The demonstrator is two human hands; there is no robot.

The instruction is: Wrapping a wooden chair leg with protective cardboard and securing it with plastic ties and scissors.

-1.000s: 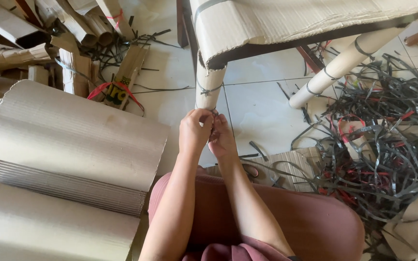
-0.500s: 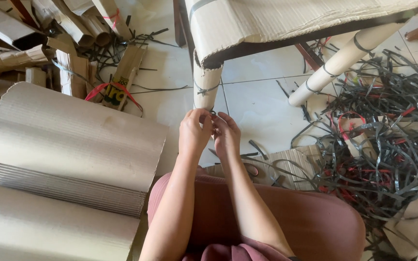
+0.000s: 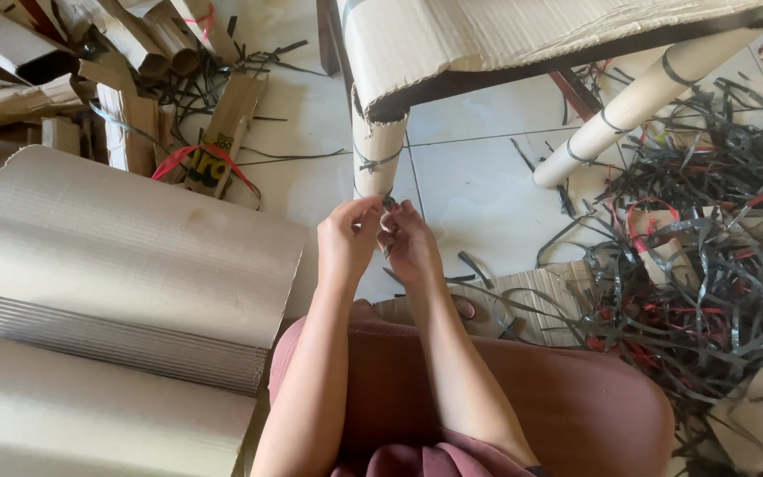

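- A dark plastic strap end sits pinched between both hands just below the foot of a cardboard-wrapped furniture leg; it looks to belong to a band running round that leg, so the hands meet right at the spot where the band closes
- The left hand has thumb and forefinger closed together at the strap end, the other fingers curled in loosely; how much strap lies inside the pinch I cannot tell
- The right hand mirrors it, fingertips nipped onto the same small dark piece, touching the left hand's fingertips, a grip that suits pulling or twisting something thin
- Another dark strap already circles the leg higher up, holding the corrugated wrap tight
- The leg hangs from a piece of furniture whose top is covered in a corrugated sheet; a second wrapped leg slants off to the right, banded the same way
- Both forearms reach out over the person's knees in reddish-brown cloth, so the work stays close in
- A big roll of corrugated cardboard lies on the left, near at hand
- A tangled heap of black and red strapping spreads over the tiled floor on the right
- Cardboard offcuts pile up at top left
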